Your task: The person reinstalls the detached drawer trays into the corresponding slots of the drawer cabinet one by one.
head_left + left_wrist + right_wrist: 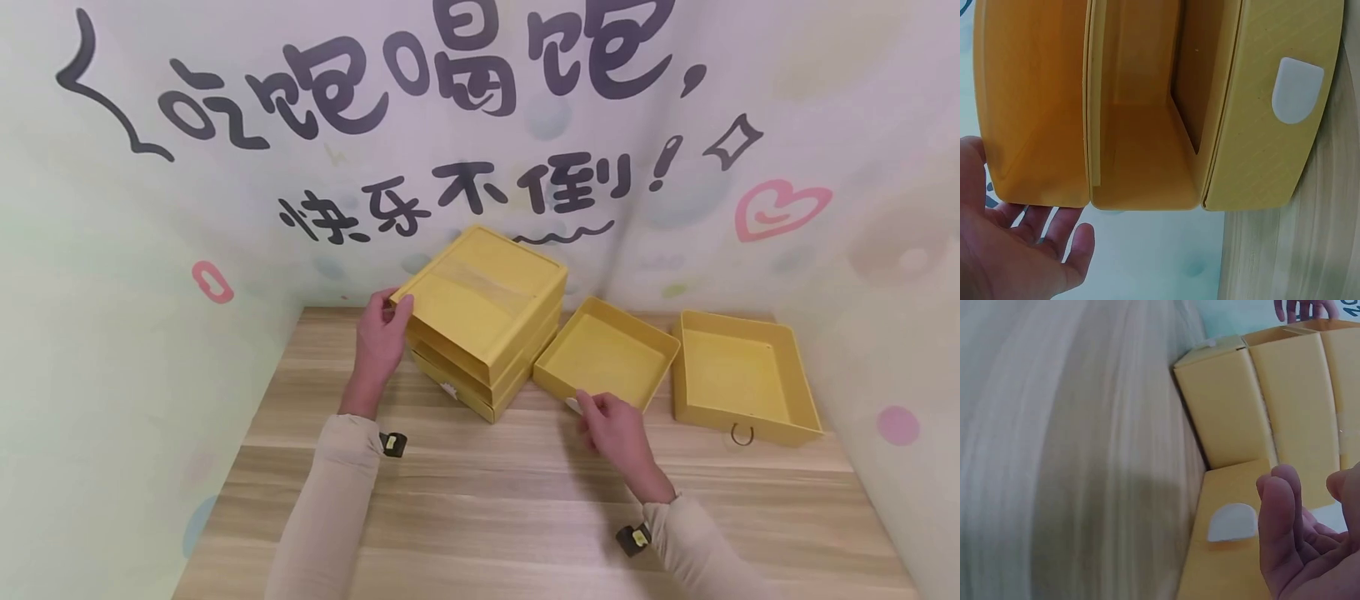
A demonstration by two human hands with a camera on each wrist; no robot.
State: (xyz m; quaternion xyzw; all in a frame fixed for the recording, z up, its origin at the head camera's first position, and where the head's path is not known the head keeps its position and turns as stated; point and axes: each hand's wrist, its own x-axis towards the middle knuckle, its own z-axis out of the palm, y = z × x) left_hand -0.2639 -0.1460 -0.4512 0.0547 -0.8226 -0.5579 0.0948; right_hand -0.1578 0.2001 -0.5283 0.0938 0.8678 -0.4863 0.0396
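Observation:
A yellow three-tier drawer cabinet (pixel 480 287) stands angled at the back of the table. My left hand (pixel 382 333) holds its upper left front corner, the thumb over the top edge and the fingers (pixel 1060 228) against the side. The top two slots are hollow; the bottom drawer (pixel 1279 144) sits in place, with a white tab (pixel 1298 90) on its front. Beside the cabinet lies a yellow drawer (pixel 600 354). My right hand (pixel 615 429) hovers at its front edge, thumb and fingers apart, next to its white tab (pixel 1234 522).
Another yellow drawer (pixel 742 362), with a loop handle (pixel 742 435) on its front, lies at the far right. All stand on a wood-grain table (pixel 480 500). A wall (pixel 465 150) with black lettering rises right behind them.

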